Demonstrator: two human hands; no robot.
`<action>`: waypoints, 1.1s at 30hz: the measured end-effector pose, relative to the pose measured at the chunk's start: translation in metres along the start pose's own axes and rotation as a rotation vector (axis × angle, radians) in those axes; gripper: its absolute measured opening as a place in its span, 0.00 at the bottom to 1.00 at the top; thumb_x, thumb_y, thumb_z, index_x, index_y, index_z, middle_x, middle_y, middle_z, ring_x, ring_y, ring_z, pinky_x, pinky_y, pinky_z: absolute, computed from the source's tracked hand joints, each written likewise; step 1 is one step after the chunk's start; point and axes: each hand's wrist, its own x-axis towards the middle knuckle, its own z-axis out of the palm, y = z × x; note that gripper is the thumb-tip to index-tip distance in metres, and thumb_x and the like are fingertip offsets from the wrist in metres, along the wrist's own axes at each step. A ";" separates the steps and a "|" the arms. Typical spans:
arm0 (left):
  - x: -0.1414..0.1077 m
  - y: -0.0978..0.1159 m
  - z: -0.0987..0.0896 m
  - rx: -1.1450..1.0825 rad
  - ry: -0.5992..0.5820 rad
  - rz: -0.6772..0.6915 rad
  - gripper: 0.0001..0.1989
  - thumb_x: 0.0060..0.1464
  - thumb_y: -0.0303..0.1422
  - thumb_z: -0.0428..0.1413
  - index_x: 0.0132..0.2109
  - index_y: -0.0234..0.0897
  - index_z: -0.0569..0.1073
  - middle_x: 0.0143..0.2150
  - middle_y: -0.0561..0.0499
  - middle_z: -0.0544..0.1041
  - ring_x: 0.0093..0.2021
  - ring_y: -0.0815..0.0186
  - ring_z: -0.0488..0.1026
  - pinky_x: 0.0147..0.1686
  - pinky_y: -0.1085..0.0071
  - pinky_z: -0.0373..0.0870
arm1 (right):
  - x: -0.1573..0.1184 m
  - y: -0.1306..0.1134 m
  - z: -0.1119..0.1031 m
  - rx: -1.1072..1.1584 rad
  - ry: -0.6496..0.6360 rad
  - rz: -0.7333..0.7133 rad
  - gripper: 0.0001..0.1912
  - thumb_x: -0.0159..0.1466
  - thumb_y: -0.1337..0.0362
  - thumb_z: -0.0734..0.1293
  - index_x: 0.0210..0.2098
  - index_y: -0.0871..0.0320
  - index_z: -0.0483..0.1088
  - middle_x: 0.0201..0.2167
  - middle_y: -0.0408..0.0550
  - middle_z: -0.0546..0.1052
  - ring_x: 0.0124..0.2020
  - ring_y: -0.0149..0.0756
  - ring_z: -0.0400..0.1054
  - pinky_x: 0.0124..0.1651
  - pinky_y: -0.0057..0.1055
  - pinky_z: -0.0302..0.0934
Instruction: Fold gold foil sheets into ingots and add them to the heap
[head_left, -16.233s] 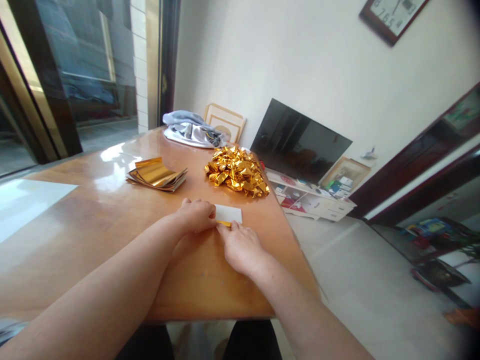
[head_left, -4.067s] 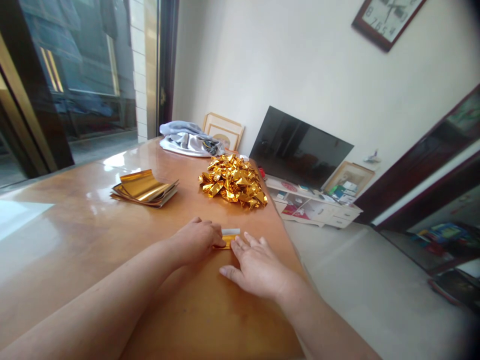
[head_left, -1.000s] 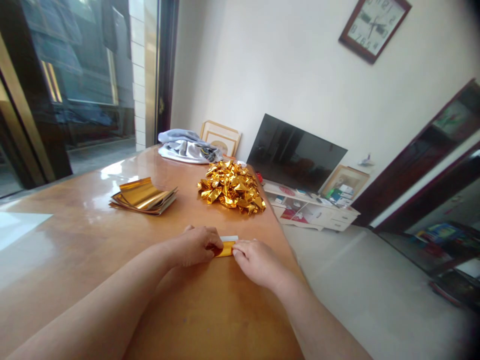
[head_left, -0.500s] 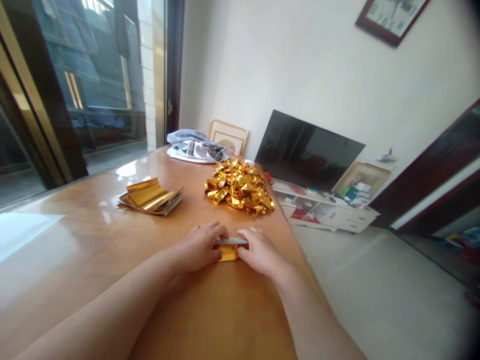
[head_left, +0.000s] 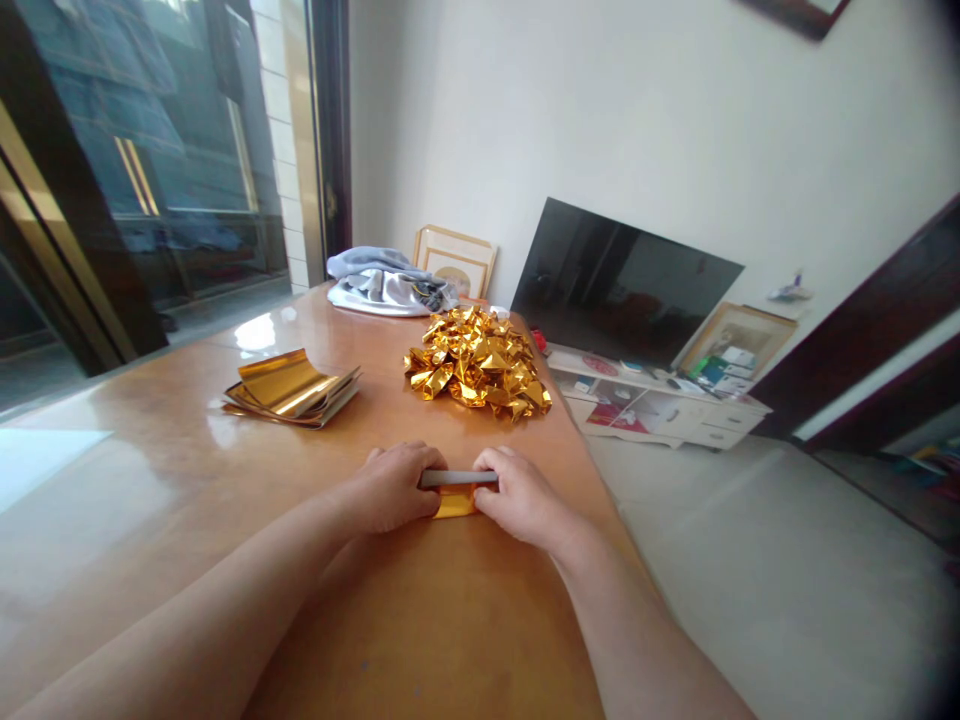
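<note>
A folded strip of gold foil paper (head_left: 454,503) lies on the wooden table (head_left: 427,630) right in front of me, with a grey-backed folded edge (head_left: 457,478) along its far side. My left hand (head_left: 390,488) grips its left end, and my right hand (head_left: 517,492) grips its right end. The two hands are close together, and their fingers hide the strip's ends. Beyond them sits a heap of crumpled, folded gold foil pieces (head_left: 476,365). To the far left lies a stack of flat gold foil sheets (head_left: 289,390), out of reach of both hands' present spot.
A bundle of grey cloth (head_left: 386,287) lies at the table's far end. The table's right edge drops to a tiled floor (head_left: 750,560). Beyond it stand a dark flat-screen TV (head_left: 622,280) and a low white cabinet (head_left: 652,415). A glass door (head_left: 150,170) is at left.
The white-backed sheet has been folded into a narrow strip. Both hands have closed in on it from either side, and the grey folded edge now lies on top.
</note>
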 end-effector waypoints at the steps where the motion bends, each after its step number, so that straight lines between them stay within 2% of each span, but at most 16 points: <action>1: 0.000 0.000 0.000 0.005 0.003 0.002 0.12 0.46 0.34 0.56 0.40 0.44 0.77 0.39 0.51 0.77 0.39 0.59 0.73 0.37 0.66 0.62 | 0.000 0.000 0.001 0.026 0.001 0.010 0.08 0.55 0.72 0.67 0.32 0.55 0.67 0.31 0.40 0.71 0.34 0.33 0.64 0.34 0.27 0.51; 6: 0.000 0.001 0.001 -0.047 0.015 0.002 0.10 0.46 0.33 0.55 0.37 0.42 0.76 0.38 0.52 0.77 0.38 0.61 0.73 0.35 0.68 0.61 | 0.000 0.000 0.005 0.183 0.023 0.086 0.08 0.55 0.73 0.63 0.34 0.54 0.65 0.29 0.38 0.72 0.31 0.32 0.65 0.31 0.27 0.52; 10: -0.003 0.004 0.000 -0.208 -0.038 -0.048 0.09 0.52 0.35 0.52 0.38 0.41 0.76 0.31 0.53 0.77 0.33 0.63 0.72 0.31 0.71 0.60 | 0.002 0.003 0.004 0.258 0.063 0.090 0.11 0.55 0.73 0.61 0.36 0.54 0.66 0.32 0.39 0.73 0.34 0.33 0.66 0.35 0.28 0.57; 15: -0.007 0.010 -0.001 -0.365 -0.037 -0.085 0.11 0.51 0.35 0.52 0.40 0.39 0.75 0.31 0.53 0.77 0.30 0.64 0.71 0.26 0.72 0.58 | 0.004 0.008 0.005 0.325 0.060 0.115 0.14 0.56 0.72 0.61 0.40 0.54 0.67 0.36 0.41 0.74 0.38 0.35 0.67 0.39 0.29 0.60; 20: -0.010 0.013 0.000 -0.293 -0.001 -0.056 0.10 0.49 0.33 0.54 0.40 0.42 0.75 0.29 0.55 0.77 0.29 0.65 0.70 0.27 0.73 0.57 | 0.004 0.012 0.010 0.306 0.057 0.130 0.23 0.58 0.72 0.62 0.53 0.54 0.66 0.41 0.45 0.75 0.42 0.36 0.69 0.45 0.33 0.64; 22: -0.010 0.014 0.002 -0.252 0.023 -0.054 0.10 0.50 0.34 0.54 0.41 0.42 0.75 0.29 0.55 0.76 0.29 0.65 0.70 0.27 0.73 0.57 | 0.004 0.010 0.009 0.255 0.098 0.106 0.26 0.58 0.72 0.63 0.56 0.54 0.65 0.44 0.47 0.75 0.44 0.37 0.69 0.48 0.35 0.64; 25: -0.009 0.013 0.006 -0.253 0.064 -0.115 0.10 0.51 0.36 0.56 0.42 0.42 0.74 0.29 0.54 0.77 0.30 0.65 0.70 0.27 0.73 0.57 | 0.002 0.002 0.004 0.139 0.281 0.025 0.24 0.57 0.74 0.64 0.53 0.55 0.67 0.48 0.49 0.73 0.50 0.40 0.67 0.55 0.37 0.61; 27: -0.008 0.012 0.009 -0.272 0.080 -0.174 0.11 0.50 0.37 0.57 0.42 0.41 0.74 0.30 0.54 0.77 0.30 0.64 0.71 0.27 0.74 0.58 | 0.000 -0.007 0.000 0.095 0.349 -0.030 0.17 0.57 0.74 0.64 0.45 0.55 0.68 0.44 0.48 0.73 0.49 0.40 0.67 0.54 0.36 0.61; 30: -0.006 0.008 0.011 -0.279 0.095 -0.212 0.12 0.51 0.40 0.58 0.41 0.41 0.74 0.30 0.53 0.78 0.31 0.63 0.72 0.27 0.73 0.58 | -0.005 -0.018 -0.002 0.076 0.228 -0.106 0.10 0.59 0.75 0.63 0.35 0.54 0.68 0.35 0.45 0.73 0.41 0.37 0.67 0.45 0.31 0.61; 33: -0.006 0.005 0.013 -0.248 0.099 -0.192 0.11 0.52 0.41 0.57 0.40 0.41 0.73 0.31 0.53 0.78 0.31 0.63 0.73 0.27 0.73 0.58 | -0.007 -0.023 0.002 0.081 0.073 -0.150 0.09 0.60 0.76 0.63 0.33 0.55 0.69 0.35 0.44 0.73 0.39 0.35 0.67 0.42 0.29 0.61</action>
